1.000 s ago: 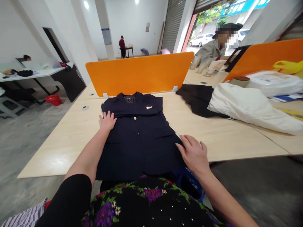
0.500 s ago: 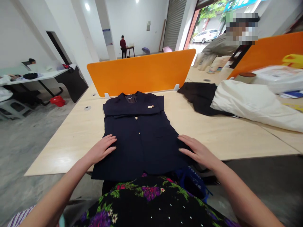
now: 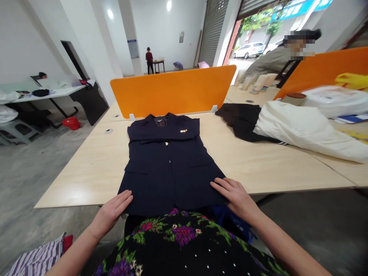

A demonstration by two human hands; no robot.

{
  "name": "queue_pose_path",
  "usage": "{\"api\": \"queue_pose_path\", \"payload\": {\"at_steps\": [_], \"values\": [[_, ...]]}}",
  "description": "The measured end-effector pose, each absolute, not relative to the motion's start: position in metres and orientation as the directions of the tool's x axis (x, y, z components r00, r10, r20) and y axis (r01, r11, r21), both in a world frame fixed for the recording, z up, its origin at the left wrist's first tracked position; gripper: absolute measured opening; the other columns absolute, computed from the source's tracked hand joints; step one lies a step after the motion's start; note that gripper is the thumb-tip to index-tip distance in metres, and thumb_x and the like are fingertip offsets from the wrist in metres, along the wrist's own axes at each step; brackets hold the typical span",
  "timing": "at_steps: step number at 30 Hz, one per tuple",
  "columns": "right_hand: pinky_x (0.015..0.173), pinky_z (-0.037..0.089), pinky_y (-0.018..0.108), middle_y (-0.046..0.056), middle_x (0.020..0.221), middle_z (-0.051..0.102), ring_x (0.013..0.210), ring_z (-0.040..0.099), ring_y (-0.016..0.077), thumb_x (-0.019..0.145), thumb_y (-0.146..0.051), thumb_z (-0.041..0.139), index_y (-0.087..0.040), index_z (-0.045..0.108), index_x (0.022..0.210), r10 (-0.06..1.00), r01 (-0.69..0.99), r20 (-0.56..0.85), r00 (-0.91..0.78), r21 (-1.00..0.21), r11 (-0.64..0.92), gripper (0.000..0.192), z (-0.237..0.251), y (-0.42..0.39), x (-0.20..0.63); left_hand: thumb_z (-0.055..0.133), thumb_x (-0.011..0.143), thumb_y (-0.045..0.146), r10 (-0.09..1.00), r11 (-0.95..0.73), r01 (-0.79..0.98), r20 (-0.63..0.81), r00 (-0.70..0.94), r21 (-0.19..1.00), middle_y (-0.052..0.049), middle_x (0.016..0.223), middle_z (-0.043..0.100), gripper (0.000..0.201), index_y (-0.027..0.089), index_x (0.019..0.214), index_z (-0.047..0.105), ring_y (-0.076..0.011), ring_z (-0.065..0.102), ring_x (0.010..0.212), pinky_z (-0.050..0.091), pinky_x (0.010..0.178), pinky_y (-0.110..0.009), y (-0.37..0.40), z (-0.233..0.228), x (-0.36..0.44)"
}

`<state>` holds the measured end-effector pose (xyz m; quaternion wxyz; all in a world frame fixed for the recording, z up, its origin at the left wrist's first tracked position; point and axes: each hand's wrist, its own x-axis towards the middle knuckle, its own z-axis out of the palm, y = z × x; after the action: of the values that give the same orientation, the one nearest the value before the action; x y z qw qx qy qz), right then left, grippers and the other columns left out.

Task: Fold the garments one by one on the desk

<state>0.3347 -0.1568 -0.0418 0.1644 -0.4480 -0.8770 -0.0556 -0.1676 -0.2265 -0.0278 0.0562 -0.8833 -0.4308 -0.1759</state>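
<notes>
Desk (image 3: pixel 273 168), pale wood, runs wide with an orange divider (image 3: pixel 172 90) upright at its far edge. White bundle (image 3: pixel 301 128) and a black garment (image 3: pixel 241 120) lie on the right part of the desk, well apart from the work; another person sits beyond that, at the next desk. Navy jacket (image 3: pixel 169 165) lies flat, front up and buttoned, collar toward the divider, hem at the near edge just in front of the person's floral top (image 3: pixel 178 245); sleeves look folded behind, can't confirm. Left hand (image 3: pixel 113 211) flat and spread at the lower-left hem corner, fingers on the cloth, gripping nothing. Right hand (image 3: pixel 237 195) flat and spread too, on the lower-right hem corner, also holding nothing. Step looks like smoothing the hem, judging by palms down at both corners. To do it well: keep palms flat, press evenly, stroke outward from the button line, keep both side edges straight and matched, don't drag the hem off the desk edge or bunch the pocket flaps.
</notes>
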Motion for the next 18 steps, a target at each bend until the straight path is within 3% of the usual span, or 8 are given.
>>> {"api": "queue_pose_path", "payload": {"at_steps": [5, 9, 12, 15, 17, 18], "values": [[0.086, 0.051, 0.040, 0.008, 0.109, 0.068, 0.102, 0.059, 0.0222, 0.062, -0.001, 0.038, -0.023, 0.068, 0.110, 0.742, 0.688, 0.386, -0.548, -0.296, 0.662, 0.061, -0.025, -0.153, 0.347, 0.036, 0.085, 0.009, 0.839, -0.501, 0.828, 0.376, 0.394, 0.250, 0.000, 0.126, 0.065, 0.057, 0.035, 0.133, 0.054, -0.0172, 0.062, 0.114, 0.052, 0.100, -0.034, -0.227, 0.005, -0.171], [0.090, 0.050, 0.040, 0.007, 0.103, 0.070, 0.101, 0.062, 0.0226, 0.064, -0.009, 0.038, -0.023, 0.068, 0.100, 0.799, 0.685, 0.478, -0.364, -0.444, 0.578, 0.048, 0.012, -0.152, 0.353, 0.040, 0.082, 0.016, 0.874, -0.364, 0.869, 0.446, 0.193, 0.336, 0.003, 0.117, 0.069, 0.054, 0.039, 0.126, 0.060, -0.0209, 0.064, 0.110, 0.053, 0.098, -0.037, -0.230, 0.052, -0.162], [0.091, 0.051, 0.038, 0.005, 0.105, 0.071, 0.101, 0.065, 0.0236, 0.063, -0.015, 0.042, -0.026, 0.070, 0.097, 0.854, 0.655, 0.364, -0.372, -0.549, 0.519, 0.045, 0.045, -0.164, 0.362, 0.043, 0.079, 0.018, 0.876, -0.392, 0.830, 0.436, 0.206, 0.396, 0.005, 0.109, 0.072, 0.051, 0.044, 0.117, 0.064, -0.0206, 0.068, 0.102, 0.057, 0.091, -0.034, -0.246, 0.085, -0.159], [0.074, 0.057, 0.032, 0.003, 0.091, 0.074, 0.084, 0.070, 0.0238, 0.072, -0.026, 0.051, -0.032, 0.073, 0.088, 0.866, 0.604, 0.137, -0.481, -0.665, 0.440, 0.028, 0.075, -0.178, 0.372, 0.047, 0.078, 0.021, 0.868, -0.469, 0.775, 0.386, 0.313, 0.424, 0.009, 0.100, 0.074, 0.047, 0.050, 0.110, 0.066, -0.0194, 0.071, 0.088, 0.061, 0.075, -0.028, -0.268, 0.112, -0.159], [0.065, 0.058, 0.032, 0.004, 0.083, 0.075, 0.075, 0.070, 0.0253, 0.076, -0.039, 0.057, -0.032, 0.073, 0.083, 0.862, 0.570, 0.113, -0.495, -0.707, 0.419, 0.019, 0.091, -0.179, 0.377, 0.050, 0.077, 0.024, 0.871, -0.456, 0.768, 0.400, 0.283, 0.449, 0.012, 0.093, 0.074, 0.043, 0.053, 0.104, 0.066, -0.0189, 0.072, 0.079, 0.061, 0.066, -0.028, -0.276, 0.126, -0.161], [0.062, 0.058, 0.033, 0.005, 0.080, 0.074, 0.071, 0.070, 0.0260, 0.076, -0.048, 0.058, -0.032, 0.073, 0.080, 0.883, 0.578, 0.171, -0.437, -0.699, 0.421, 0.023, 0.099, -0.176, 0.378, 0.051, 0.077, 0.026, 0.877, -0.428, 0.770, 0.424, 0.227, 0.472, 0.013, 0.089, 0.074, 0.039, 0.054, 0.099, 0.067, -0.0188, 0.071, 0.075, 0.061, 0.063, -0.028, -0.276, 0.132, -0.162]]}}
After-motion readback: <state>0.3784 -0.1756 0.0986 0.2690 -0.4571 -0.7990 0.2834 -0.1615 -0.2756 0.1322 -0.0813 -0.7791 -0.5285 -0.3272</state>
